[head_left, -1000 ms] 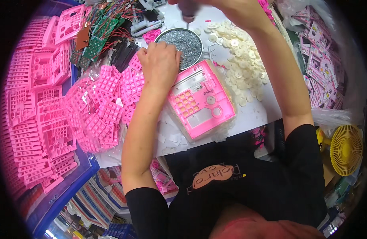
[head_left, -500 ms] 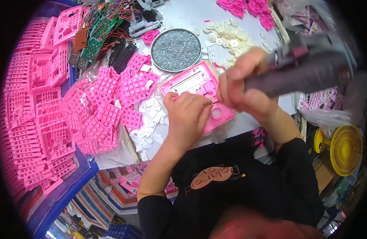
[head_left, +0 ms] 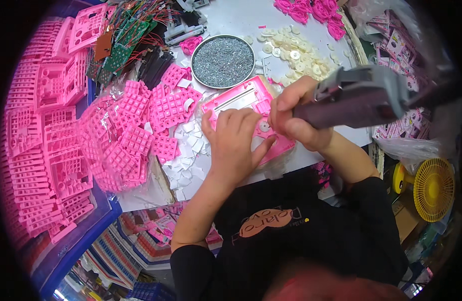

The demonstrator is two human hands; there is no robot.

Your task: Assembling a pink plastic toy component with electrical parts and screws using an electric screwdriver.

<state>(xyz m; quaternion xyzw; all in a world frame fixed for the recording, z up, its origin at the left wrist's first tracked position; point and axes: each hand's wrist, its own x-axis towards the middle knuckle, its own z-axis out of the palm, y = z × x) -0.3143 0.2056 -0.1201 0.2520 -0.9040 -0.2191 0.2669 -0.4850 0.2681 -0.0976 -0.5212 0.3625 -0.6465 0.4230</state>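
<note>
Two hands at work on a pink plastic casing on the white worktable.

The left hand lies flat and open on the casing, pressing it down, gripping nothing. The right hand is clenched around a grey electric screwdriver, whose tip, hidden behind the fingers, seems to meet the casing. Just beyond the casing sits a round metal dish full of small silver screws. To the left, a clear plastic bag spills pink keypad grids, and a blue crate at the table's edge holds stacked pink frames. Pale round discs lie scattered right of the dish.
</note>
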